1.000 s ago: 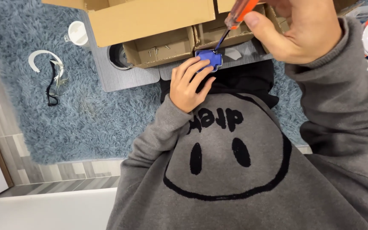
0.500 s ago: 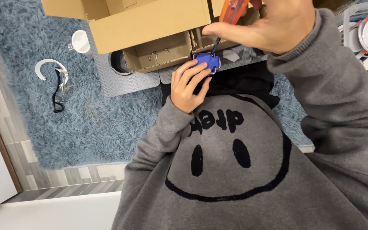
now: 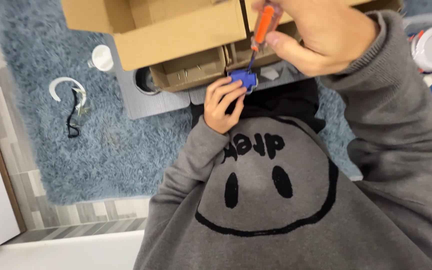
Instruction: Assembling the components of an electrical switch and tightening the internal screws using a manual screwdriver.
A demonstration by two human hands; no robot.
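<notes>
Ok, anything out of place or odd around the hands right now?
Nothing looks damaged or spilled. The left hand holds a small blue part, and the right hand sets an orange screwdriver on it. Off to the side, safety glasses and a white cup lie loose on the blue rug.

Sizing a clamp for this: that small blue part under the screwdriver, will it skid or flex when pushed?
The blue part looks like rigid plastic, so it probably won't flex. It seems small and light, likely to skid; the left hand pins it while the right hand presses the screwdriver down.

Bright, even indoor light, soft shadows, slight blur near edges.
</notes>
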